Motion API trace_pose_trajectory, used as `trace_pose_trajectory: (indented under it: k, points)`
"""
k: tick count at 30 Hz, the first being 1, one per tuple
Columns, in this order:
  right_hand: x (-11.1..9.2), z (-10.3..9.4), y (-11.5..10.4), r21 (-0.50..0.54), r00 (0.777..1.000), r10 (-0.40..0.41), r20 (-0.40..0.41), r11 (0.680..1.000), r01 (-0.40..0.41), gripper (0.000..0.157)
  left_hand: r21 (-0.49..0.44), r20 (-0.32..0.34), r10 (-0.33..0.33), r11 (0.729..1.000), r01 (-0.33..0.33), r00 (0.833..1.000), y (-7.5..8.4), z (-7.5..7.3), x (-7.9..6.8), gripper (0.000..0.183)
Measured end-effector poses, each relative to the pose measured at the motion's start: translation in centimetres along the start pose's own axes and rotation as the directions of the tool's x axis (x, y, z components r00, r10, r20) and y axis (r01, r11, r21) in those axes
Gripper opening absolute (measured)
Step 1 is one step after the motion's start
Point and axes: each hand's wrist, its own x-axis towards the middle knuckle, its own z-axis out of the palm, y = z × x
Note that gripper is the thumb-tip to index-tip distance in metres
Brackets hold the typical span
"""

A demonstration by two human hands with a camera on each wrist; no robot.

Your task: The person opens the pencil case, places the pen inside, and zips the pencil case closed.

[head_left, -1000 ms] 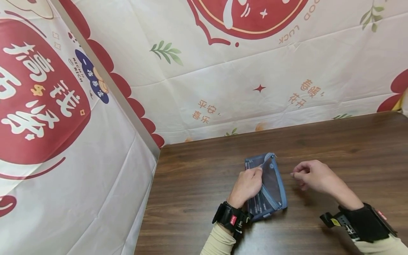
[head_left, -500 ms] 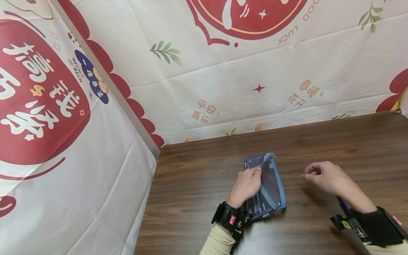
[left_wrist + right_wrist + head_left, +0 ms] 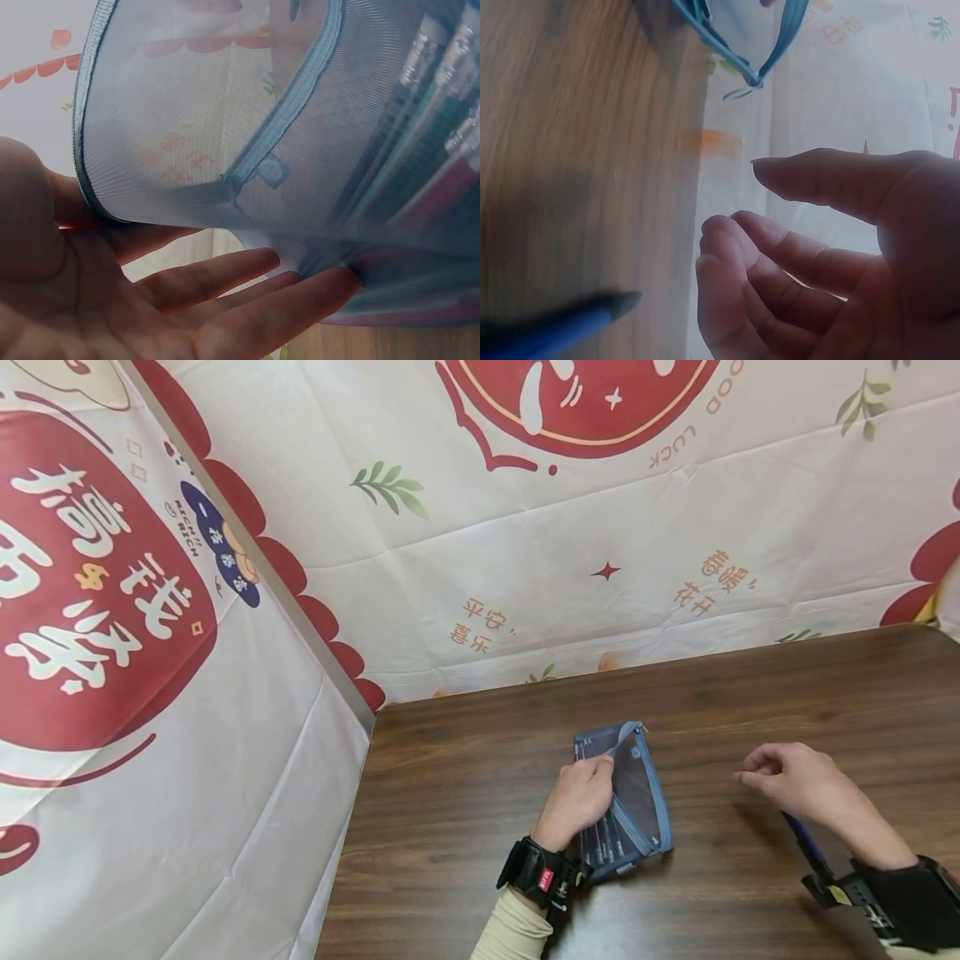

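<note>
A blue mesh pencil case (image 3: 641, 789) with its zip undone lies tilted on the table. My left hand (image 3: 577, 802) pinches its edge near the opening. In the left wrist view several pencils (image 3: 420, 135) show through the mesh (image 3: 172, 120), while my left fingers spread beneath it. To the right of the case, my right hand (image 3: 806, 781) hovers over the table with fingers loosely curled. Nothing sits between its thumb and fingers in the right wrist view. A blue pen (image 3: 808, 842) lies below my right wrist; its dark-tipped end (image 3: 619, 304) appears in the right wrist view.
The brown wooden table (image 3: 450, 793) ends at a back edge against a printed white cloth (image 3: 540, 543). A second printed cloth panel (image 3: 225, 777) borders its left side. Black camera straps (image 3: 536, 872) circle both wrists.
My right hand has moved right, away from the pencil case, and more of the blue pen shows beneath the wrist. My left hand and the case have stayed in place.
</note>
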Motion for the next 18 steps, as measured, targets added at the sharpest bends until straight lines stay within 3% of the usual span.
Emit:
trace_pose_trajectory:
  k: [13, 18]
  points:
    - [-0.1, -0.1, 2.5, -0.043, 0.999, 0.037, -0.025, 0.998, -0.038, 0.033, -0.015, 0.008, 0.000, 1.000, 0.000, 1.000, -0.3, 0.0, 0.0, 0.042]
    - [-0.3, -0.3, 3.1, -0.058, 0.996, 0.086, 0.034, 0.995, -0.084, 0.040, 0.019, 0.007, 0.027, 0.999, -0.028, 1.000, -0.5, -0.1, 0.0, 0.043]
